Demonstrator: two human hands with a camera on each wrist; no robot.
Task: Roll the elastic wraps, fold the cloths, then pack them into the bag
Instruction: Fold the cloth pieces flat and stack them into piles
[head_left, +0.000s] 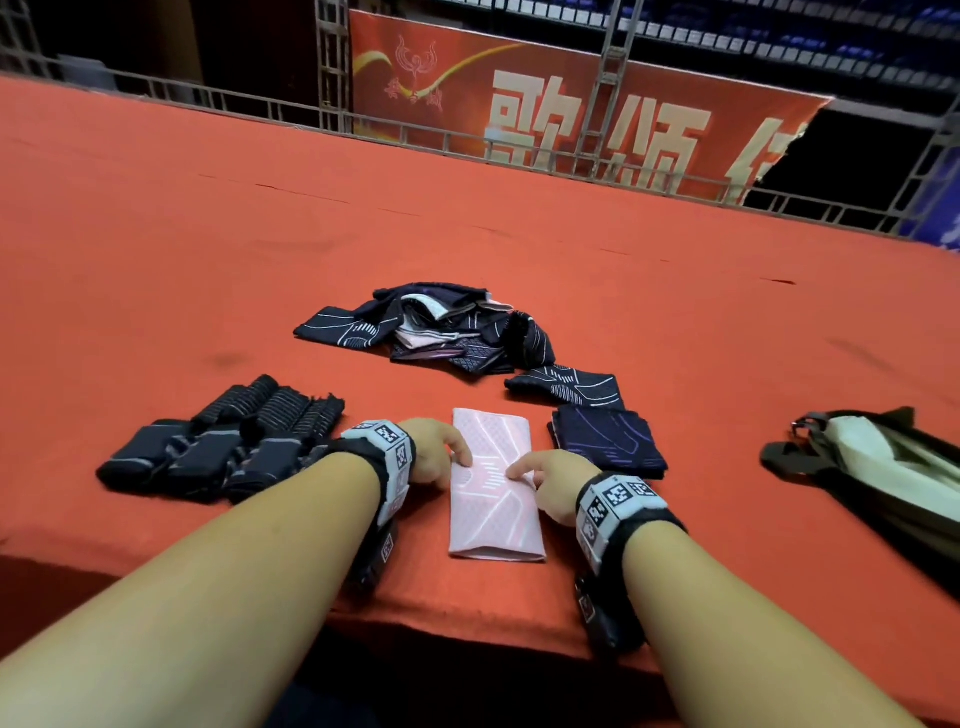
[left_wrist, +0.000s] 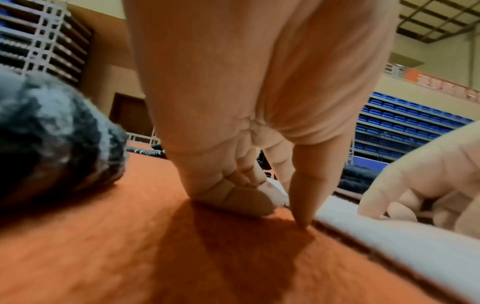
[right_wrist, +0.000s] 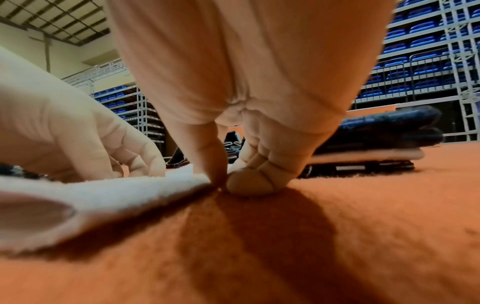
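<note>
On the red felt-covered table (head_left: 208, 260), near its front edge, the left hand (head_left: 434, 451) and right hand (head_left: 553, 480) each pinch opposite long edges of the folded pale pink patterned cloth (head_left: 493, 499).

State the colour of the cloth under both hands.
Pale pink cloth with white lines; head view shows it best.

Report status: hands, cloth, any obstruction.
Left hand and right hand pinch the pink cloth at mid-length. Cloth half-folded on the table. Nothing blocking.

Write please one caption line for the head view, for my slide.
Both hands, left and right, pinch the pink cloth at its edges on the red table.
</note>
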